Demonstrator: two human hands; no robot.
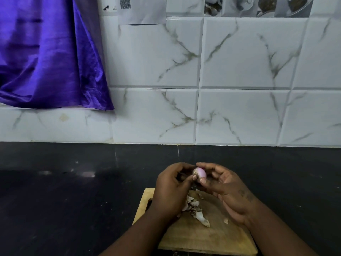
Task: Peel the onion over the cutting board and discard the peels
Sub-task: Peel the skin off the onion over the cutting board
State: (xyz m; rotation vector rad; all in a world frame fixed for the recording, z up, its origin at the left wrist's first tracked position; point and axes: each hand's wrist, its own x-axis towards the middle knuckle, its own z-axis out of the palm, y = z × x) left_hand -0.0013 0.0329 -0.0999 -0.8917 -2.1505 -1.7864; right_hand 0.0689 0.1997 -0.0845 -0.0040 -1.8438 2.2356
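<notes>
Behind the fingers, tiled wall [239, 61]: white, grey-veined; printed sheets stuck along the top.
Desk [73, 200]: black, glossy; spreads out left, right and beyond the fingers.
Purple cloth [46, 52]: hangs well to the left of the fingers and above them, against the wall.
Cutting board [199, 237]: wooden, below the fingers and nearer the person.
Left hand [171, 189]: fingers [194, 177] curled, thumb tip pinching at the onion's near side.
Right hand [228, 189]: fingers curled round the onion from the right, thumb pressed on its lower front.
Peels [195, 209]: loose pale scraps heaped on the board, below the fingers.
Onion [199, 173]: small, pink, mostly bare; held up between both sets of fingertips, near the board's far edge.
Risk, stray peel: the onion looks to sit at or past the far edge, so a flake may drop on the desk.
Risk, slip: bare flesh is slick; a hard pinch may shoot it out.
Risk, discard: scooping the light scraps may scatter them.
</notes>
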